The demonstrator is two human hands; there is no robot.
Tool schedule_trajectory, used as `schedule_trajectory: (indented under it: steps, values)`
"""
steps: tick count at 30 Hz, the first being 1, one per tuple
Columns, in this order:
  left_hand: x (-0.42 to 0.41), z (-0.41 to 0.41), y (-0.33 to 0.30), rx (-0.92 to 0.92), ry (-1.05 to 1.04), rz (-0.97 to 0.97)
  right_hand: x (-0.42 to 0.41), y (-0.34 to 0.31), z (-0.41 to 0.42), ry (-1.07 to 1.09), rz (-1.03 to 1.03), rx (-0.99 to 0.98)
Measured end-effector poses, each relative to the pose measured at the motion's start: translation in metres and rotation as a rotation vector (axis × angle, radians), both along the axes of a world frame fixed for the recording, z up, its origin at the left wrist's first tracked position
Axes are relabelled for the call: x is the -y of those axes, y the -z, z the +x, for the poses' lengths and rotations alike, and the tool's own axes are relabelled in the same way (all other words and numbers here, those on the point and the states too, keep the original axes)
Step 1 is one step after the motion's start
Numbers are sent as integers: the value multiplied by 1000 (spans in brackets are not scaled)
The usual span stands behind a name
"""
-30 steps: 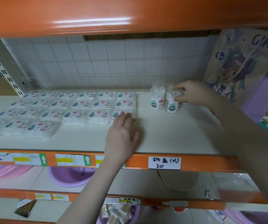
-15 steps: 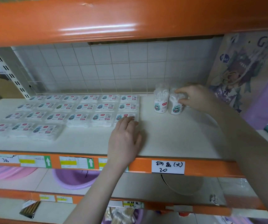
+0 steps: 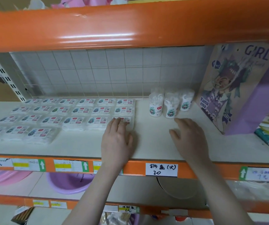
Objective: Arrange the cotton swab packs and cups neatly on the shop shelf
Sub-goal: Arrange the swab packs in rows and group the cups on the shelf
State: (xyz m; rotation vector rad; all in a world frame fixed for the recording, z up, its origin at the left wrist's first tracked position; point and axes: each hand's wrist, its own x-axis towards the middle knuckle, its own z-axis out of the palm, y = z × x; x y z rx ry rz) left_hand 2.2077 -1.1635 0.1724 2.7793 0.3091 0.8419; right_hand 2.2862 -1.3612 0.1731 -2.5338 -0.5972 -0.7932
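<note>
The right hand [image 3: 188,140] is hovering with loose, empty fingers just before the cups [image 3: 171,104]; the left hand [image 3: 116,140] is lying flat on the packs [image 3: 75,111].

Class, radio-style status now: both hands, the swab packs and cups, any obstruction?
Left hand flat on front-right swab pack. Right hand open, holding nothing, just short of the three cups. Packs in rows. Nothing blocking.

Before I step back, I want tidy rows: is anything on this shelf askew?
Yes. The front row of packs holds only three, at the left, and juts out of line. The three cups stand unevenly, not in a straight row.
</note>
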Motion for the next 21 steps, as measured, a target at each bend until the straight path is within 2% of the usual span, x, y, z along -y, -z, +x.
schedule_trajectory:
  steps: [10, 16, 21]
  values:
    - [-10, -24, -4, 42, 20, 47, -21, 14, -62, 102, 25, -40]
    - [-54, -80, 0, 39, -47, 71, -63, 15, -104, 99, 22, -23]
    - [-112, -142, -1, 22, -98, 78, -130, 11, -150, 76, 43, 18]
